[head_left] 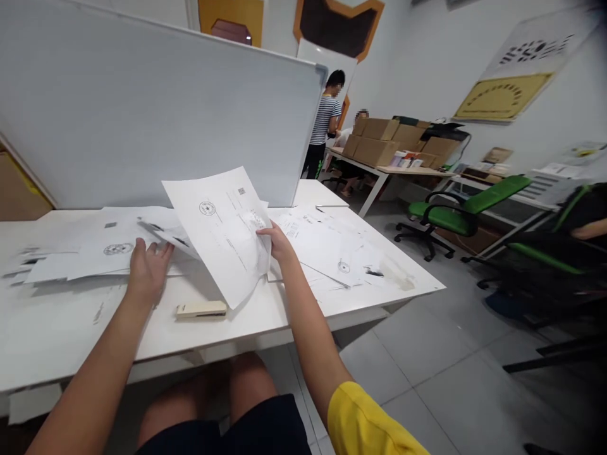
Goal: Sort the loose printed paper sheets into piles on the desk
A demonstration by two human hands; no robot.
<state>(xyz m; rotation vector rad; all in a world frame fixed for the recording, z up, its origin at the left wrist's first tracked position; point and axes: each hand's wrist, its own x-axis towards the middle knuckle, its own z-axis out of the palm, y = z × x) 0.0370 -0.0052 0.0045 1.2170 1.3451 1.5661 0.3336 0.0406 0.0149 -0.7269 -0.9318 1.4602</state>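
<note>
My right hand (277, 243) pinches the right edge of a printed paper sheet (213, 221), holding it raised and tilted over the table. The sheet bears a round star stamp and a small square code, and it creases near my thumb. My left hand (150, 268) rests at the stack of papers (95, 243) on the left, its fingers apart. Just beyond those fingers, another sheet (168, 235) is lifted and curled; whether they touch it I cannot tell. A cream stapler (202, 309) lies between my hands near the table's front edge.
More printed sheets (327, 253) overlap on the right of the white table (341, 309). A whiteboard (165, 107) stands along the back edge. Farther off are cardboard boxes (379, 142) on another table, a green chair (450, 212) and two people, one standing (325, 120).
</note>
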